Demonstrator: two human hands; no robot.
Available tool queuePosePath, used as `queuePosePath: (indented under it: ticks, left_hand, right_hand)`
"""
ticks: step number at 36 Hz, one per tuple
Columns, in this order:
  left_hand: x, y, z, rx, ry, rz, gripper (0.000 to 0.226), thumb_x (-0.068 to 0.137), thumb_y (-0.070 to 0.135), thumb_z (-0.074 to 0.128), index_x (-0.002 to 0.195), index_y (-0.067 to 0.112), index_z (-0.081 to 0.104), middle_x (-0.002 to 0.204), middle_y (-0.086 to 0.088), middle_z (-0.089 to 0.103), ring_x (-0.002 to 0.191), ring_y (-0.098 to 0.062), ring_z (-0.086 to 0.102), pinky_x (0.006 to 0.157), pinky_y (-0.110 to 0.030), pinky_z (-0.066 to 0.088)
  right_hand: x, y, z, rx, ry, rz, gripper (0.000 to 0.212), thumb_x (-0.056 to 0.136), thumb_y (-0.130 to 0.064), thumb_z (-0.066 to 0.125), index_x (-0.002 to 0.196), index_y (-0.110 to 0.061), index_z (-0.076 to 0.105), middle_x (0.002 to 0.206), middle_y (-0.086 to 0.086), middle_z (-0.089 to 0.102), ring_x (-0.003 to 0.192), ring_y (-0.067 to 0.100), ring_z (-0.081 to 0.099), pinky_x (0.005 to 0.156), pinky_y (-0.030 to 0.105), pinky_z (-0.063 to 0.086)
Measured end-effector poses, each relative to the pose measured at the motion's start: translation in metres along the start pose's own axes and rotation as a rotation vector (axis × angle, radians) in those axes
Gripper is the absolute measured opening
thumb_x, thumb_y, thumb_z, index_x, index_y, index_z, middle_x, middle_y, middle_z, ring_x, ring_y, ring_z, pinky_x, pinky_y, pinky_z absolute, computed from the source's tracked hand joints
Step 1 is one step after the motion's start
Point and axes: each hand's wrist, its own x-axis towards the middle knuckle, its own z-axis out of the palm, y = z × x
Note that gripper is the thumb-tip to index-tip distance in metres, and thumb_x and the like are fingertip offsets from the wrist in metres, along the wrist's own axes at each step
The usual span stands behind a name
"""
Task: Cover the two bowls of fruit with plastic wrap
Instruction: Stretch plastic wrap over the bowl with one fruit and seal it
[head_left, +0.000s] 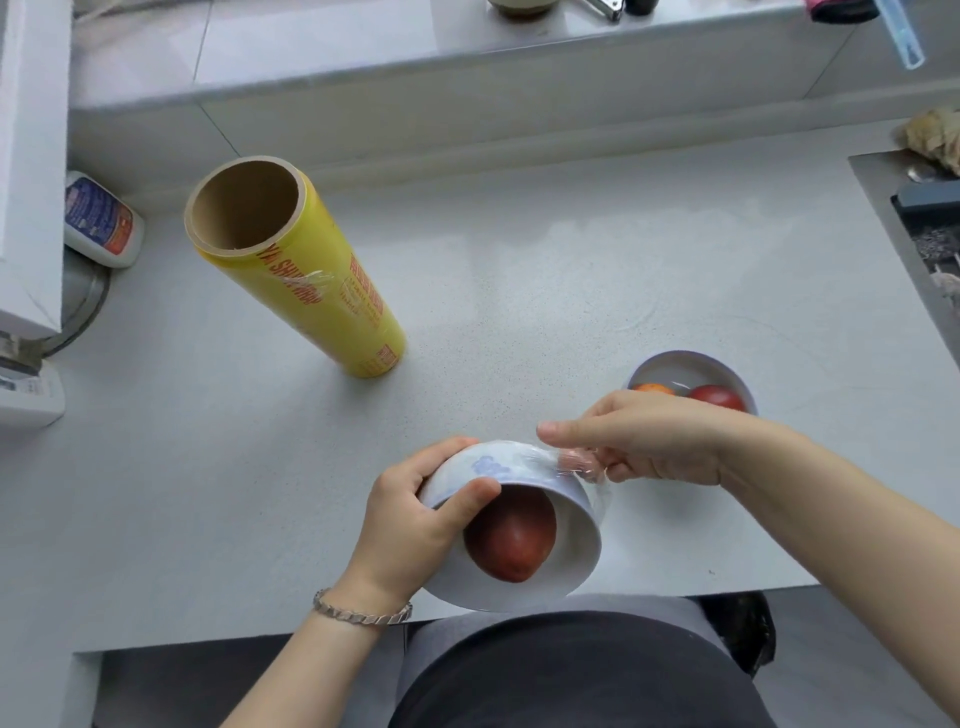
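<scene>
Near bowl (519, 545) tipped toward body at counter (519, 260) edge, red fruit (511, 540) inside. Left hand (415, 519) clamped on rim. Right hand (639, 441) pinching plastic wrap (587, 467) against underside. Second bowl (691, 379) just right-rear, nearer right hand, probably uncovered. Roll (296, 265) upright, far left-rear.

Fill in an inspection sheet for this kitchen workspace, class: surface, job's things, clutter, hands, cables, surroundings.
Surface: pale speckled counter, dry-looking.
Job's things: near bowl tilted toward the camera, one red fruit inside, plastic wrap gathered at its far side; second bowl with fruit, no wrap visible; yellow wrap roll standing upright.
Clutter: white bottle at far left.
Hands: left hand grips the near bowl's rim; right hand pinches the wrap.
Cables: nothing seen.
Surroundings: raised ledge behind; sink at right.
</scene>
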Motion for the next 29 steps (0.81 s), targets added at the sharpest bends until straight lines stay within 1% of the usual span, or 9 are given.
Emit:
queuePosePath:
  ticks: [4, 7, 9, 11, 16, 21, 24, 27, 29]
  left_hand:
    - [0.0, -0.004, 0.001, -0.006, -0.002, -0.005, 0.07, 0.053, 0.084, 0.058, 0.092, 0.027, 0.069, 0.091, 0.012, 0.072, 0.086, -0.002, 0.065, 0.075, -0.012, 0.046]
    - [0.0, -0.005, 0.0, -0.008, 0.003, -0.013, 0.075, 0.053, 0.084, 0.057, 0.094, 0.024, 0.07, 0.092, 0.011, 0.072, 0.087, -0.004, 0.065, 0.075, -0.012, 0.047]
    - [0.0, -0.004, 0.0, 0.001, -0.006, -0.004, 0.07, 0.055, 0.084, 0.057, 0.093, 0.027, 0.07, 0.091, 0.012, 0.071, 0.086, -0.005, 0.065, 0.074, -0.013, 0.048]
    - [0.0, -0.005, 0.0, -0.004, -0.002, 0.008, 0.069, 0.056, 0.084, 0.056, 0.094, 0.027, 0.069, 0.09, 0.012, 0.072, 0.085, -0.005, 0.065, 0.075, -0.014, 0.048]
    - [0.002, -0.005, 0.002, -0.037, 0.024, 0.032, 0.082, 0.055, 0.085, 0.056, 0.098, 0.016, 0.069, 0.092, 0.009, 0.072, 0.086, 0.0, 0.064, 0.077, -0.012, 0.047]
    - [0.005, -0.002, 0.004, -0.072, 0.044, 0.026, 0.068, 0.056, 0.083, 0.057, 0.092, 0.026, 0.067, 0.088, 0.023, 0.071, 0.084, 0.006, 0.064, 0.073, -0.008, 0.045]
    - [0.005, -0.003, 0.004, -0.102, 0.038, 0.02, 0.071, 0.057, 0.083, 0.057, 0.092, 0.023, 0.069, 0.089, 0.018, 0.072, 0.083, 0.002, 0.065, 0.073, -0.012, 0.047]
    - [0.004, -0.005, 0.003, -0.111, 0.017, 0.021, 0.07, 0.058, 0.081, 0.059, 0.092, 0.022, 0.069, 0.09, 0.015, 0.072, 0.084, -0.001, 0.065, 0.074, -0.014, 0.048]
    - [0.004, -0.007, 0.003, -0.125, 0.021, 0.013, 0.073, 0.057, 0.081, 0.059, 0.092, 0.018, 0.07, 0.092, 0.008, 0.073, 0.086, -0.006, 0.066, 0.076, -0.019, 0.049]
  right_hand:
    - [0.006, 0.005, 0.008, 0.138, 0.047, -0.076, 0.025, 0.065, -0.034, 0.072, 0.048, -0.016, 0.067, 0.05, -0.003, 0.048, 0.052, 0.007, 0.041, 0.059, 0.021, 0.029]
    - [0.009, 0.01, 0.018, 0.284, 0.164, -0.182, 0.017, 0.065, -0.028, 0.073, 0.059, -0.013, 0.07, 0.052, -0.001, 0.053, 0.053, 0.008, 0.037, 0.056, 0.021, 0.027]
    - [0.011, 0.014, 0.024, 0.334, 0.271, -0.228, 0.015, 0.075, -0.019, 0.07, 0.063, -0.011, 0.069, 0.049, -0.008, 0.059, 0.053, 0.006, 0.04, 0.055, 0.016, 0.032]
    - [0.014, 0.016, 0.029, 0.375, 0.354, -0.263, 0.015, 0.077, -0.016, 0.07, 0.063, -0.01, 0.069, 0.049, -0.009, 0.06, 0.049, 0.002, 0.044, 0.052, 0.01, 0.036]
    - [0.019, 0.017, 0.036, 0.461, 0.48, -0.335, 0.017, 0.078, -0.008, 0.069, 0.061, -0.006, 0.067, 0.047, -0.002, 0.06, 0.042, 0.003, 0.051, 0.045, 0.012, 0.041]
    - [0.022, 0.014, 0.035, 0.43, 0.481, -0.324, 0.014, 0.075, -0.015, 0.074, 0.064, -0.006, 0.07, 0.052, -0.001, 0.064, 0.048, 0.006, 0.057, 0.051, 0.017, 0.045]
    - [0.023, 0.016, 0.032, 0.387, 0.465, -0.263, 0.021, 0.073, -0.021, 0.076, 0.073, -0.001, 0.071, 0.06, 0.002, 0.065, 0.055, 0.01, 0.057, 0.058, 0.021, 0.046]
    - [0.022, 0.015, 0.026, 0.271, 0.447, -0.253, 0.006, 0.075, -0.015, 0.075, 0.074, -0.01, 0.071, 0.062, -0.002, 0.065, 0.055, 0.005, 0.057, 0.055, 0.012, 0.046]
    - [0.018, 0.014, 0.019, 0.153, 0.558, -0.327, 0.005, 0.078, -0.012, 0.072, 0.082, -0.015, 0.071, 0.074, -0.003, 0.069, 0.064, 0.003, 0.06, 0.062, 0.006, 0.046]
